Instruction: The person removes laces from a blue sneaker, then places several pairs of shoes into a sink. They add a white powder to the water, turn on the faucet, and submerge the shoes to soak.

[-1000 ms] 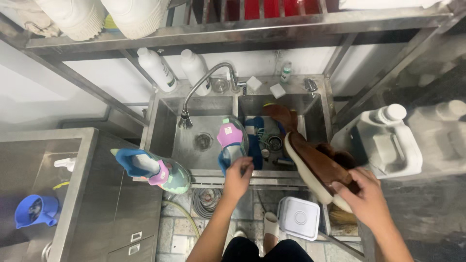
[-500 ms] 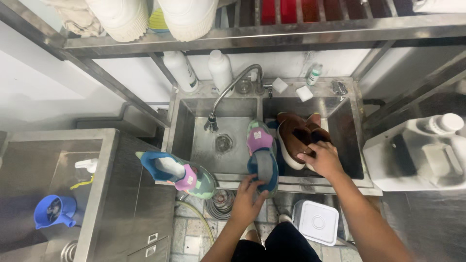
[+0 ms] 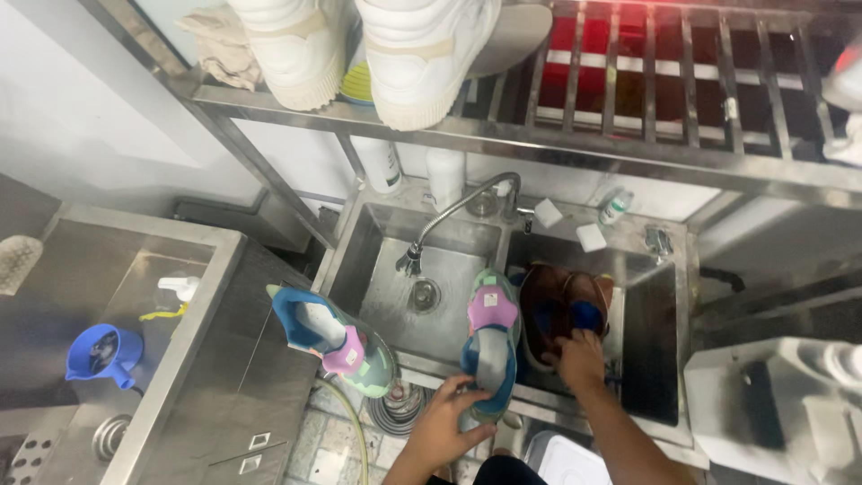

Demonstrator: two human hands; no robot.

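Left hand (image 3: 446,422) grips colourful sneaker (image 3: 490,346) heel on sink (image 3: 377,269) rim; right hand (image 3: 581,359) clasps brown shoe (image 3: 544,310) in right basin; matching sneaker (image 3: 334,339) nearby.

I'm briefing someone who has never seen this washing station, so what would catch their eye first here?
Probably the bright blue, green and pink sneaker standing on the sink's front edge, in the grip of the left hand. Its matching sneaker lies on the steel counter to the left. The right hand reaches into the right basin onto a pair of brown shoes, and two white sneakers sit on the shelf overhead.
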